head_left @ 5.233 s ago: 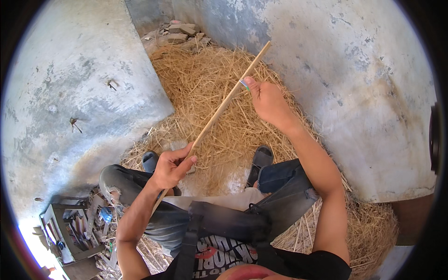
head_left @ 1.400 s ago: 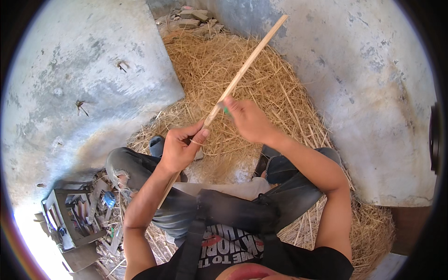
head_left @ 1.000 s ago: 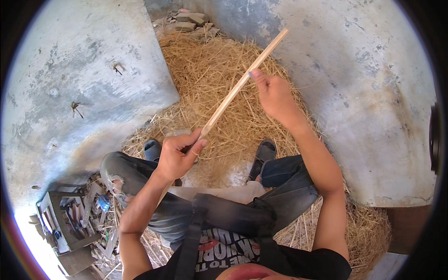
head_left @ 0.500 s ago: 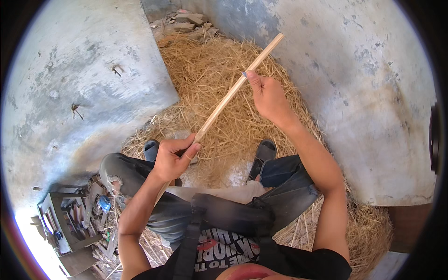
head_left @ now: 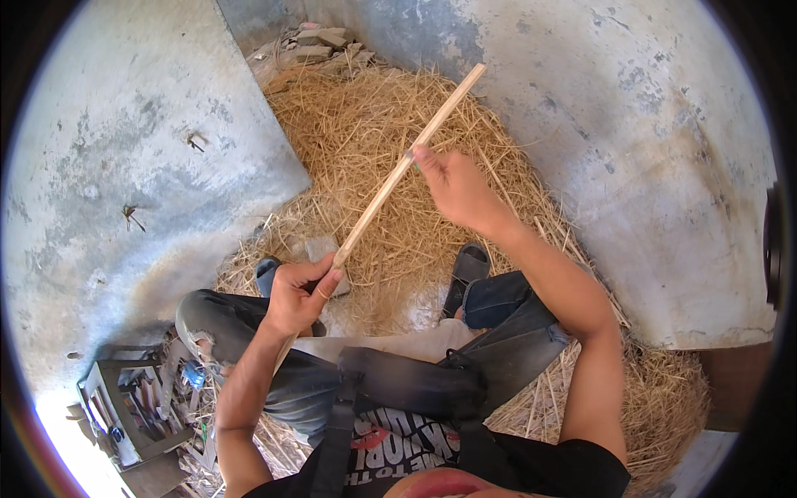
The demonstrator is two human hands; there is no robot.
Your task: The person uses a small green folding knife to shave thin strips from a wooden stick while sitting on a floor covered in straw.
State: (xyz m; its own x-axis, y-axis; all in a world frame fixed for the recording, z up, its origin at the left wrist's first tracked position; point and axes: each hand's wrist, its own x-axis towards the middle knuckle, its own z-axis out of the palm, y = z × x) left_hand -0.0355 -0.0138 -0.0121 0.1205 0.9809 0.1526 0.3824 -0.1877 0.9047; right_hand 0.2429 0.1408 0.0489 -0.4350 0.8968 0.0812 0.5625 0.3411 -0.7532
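Observation:
A long pale wooden stick [head_left: 388, 189] slants from lower left to upper right in front of me. My left hand [head_left: 299, 295] is closed around its lower part, and the tail of the stick shows again below the wrist. Higher up, my right hand [head_left: 459, 187] is closed with its thumb against the stick. A small blue-grey piece [head_left: 409, 154] shows at that thumb tip, pinched across the wood; its kind cannot be made out. The right fingers are mostly hidden behind the back of the hand.
Pale straw or shavings [head_left: 365, 124] cover the floor beyond my feet. Weathered walls [head_left: 631, 149] stand close on the right and left. Bricks and rubble [head_left: 320, 46] lie in the far corner. A wooden box of tools [head_left: 137, 402] sits at my lower left.
My right hand has slid down along the stick, nearer to the left hand. The stick and left hand have shifted slightly left and down.

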